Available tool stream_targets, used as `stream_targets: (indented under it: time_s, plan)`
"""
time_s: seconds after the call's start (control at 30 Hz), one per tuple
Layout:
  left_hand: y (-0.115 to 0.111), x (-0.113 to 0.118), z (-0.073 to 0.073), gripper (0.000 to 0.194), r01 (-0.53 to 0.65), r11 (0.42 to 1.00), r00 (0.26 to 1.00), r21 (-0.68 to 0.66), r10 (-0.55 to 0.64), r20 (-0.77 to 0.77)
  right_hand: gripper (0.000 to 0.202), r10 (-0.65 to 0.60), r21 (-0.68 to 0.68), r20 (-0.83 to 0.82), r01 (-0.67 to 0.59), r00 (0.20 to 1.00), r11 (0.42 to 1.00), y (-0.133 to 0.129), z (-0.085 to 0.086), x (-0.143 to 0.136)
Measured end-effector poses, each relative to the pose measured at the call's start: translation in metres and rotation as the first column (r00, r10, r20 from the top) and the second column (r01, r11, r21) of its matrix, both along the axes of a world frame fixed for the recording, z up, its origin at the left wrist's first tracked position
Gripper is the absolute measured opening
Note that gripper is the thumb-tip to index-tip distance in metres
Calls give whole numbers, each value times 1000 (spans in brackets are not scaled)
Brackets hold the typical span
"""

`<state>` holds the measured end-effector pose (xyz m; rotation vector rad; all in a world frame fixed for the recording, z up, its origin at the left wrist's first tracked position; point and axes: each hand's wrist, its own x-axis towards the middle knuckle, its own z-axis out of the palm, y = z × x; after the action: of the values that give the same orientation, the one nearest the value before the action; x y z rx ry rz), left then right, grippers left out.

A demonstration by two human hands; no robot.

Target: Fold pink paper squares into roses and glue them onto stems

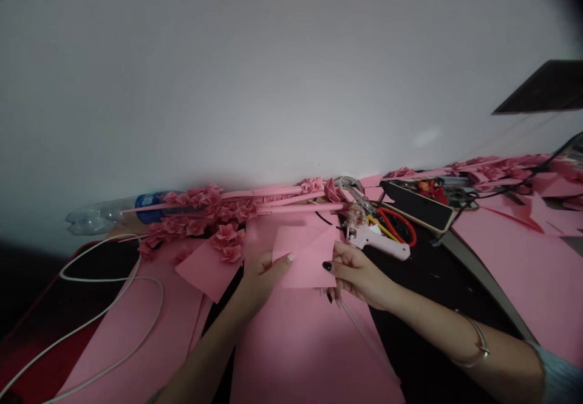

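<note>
- The paper square (306, 264), pink and plain, was held up between the two hands, over the middle of the tabletop (396, 288).
- The left hand (264, 275) was closed in a light pinch on the square's left side, with the thumb flat on the face and the fingers mostly hidden behind.
- The right hand (357, 272) pinched the square's right edge, thumb in front, with some fingers bent behind and below it.
- A thin pale strip ran from below the right hand toward the tabletop's near edge; whether the fingers touched it could not be told.
- Beneath the hands lay a large pink sheet (310, 349), reaching toward the near edge.
- Just beyond the right hand was a pale glue gun (380, 243), lying beside a tool with red and yellow handles (412, 225).
- Near these, toward the far edge, lay a dark flat slab (414, 206) with a light rim.
- Pink paper flowers (228, 243) were heaped left of centre, toward the far edge.
- A clear bottle (104, 215) with a blue label lay on its side by the far left corner.
- A white cable (157, 307) looped across the left side.
- More pink paper (514, 252) covered the right side.
</note>
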<state>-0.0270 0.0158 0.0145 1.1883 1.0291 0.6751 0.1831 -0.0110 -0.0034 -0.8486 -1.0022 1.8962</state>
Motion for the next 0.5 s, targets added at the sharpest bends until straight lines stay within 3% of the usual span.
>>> stream_targets:
  time_s: [0.17, 0.27, 0.4, 0.5]
  plan:
    - [0, 2, 4, 22, -63, 998, 997, -24, 64, 39, 24, -171, -24, -17, 171, 985, 985, 1, 2, -1]
    - [0, 6, 1, 31, -34, 997, 997, -63, 38, 67, 28, -146, -22, 5, 146, 989, 989, 2, 2, -1]
    - [0, 8, -5, 21, 15, 988, 983, -156, 14, 183, 28, -116, -21, 39, 117, 992, 993, 2, 2, 0]
    - [-1, 7, 0, 22, -19, 983, 973, -180, 60, 222, 23, -122, -36, 50, 124, 991, 992, 1, 1, 0]
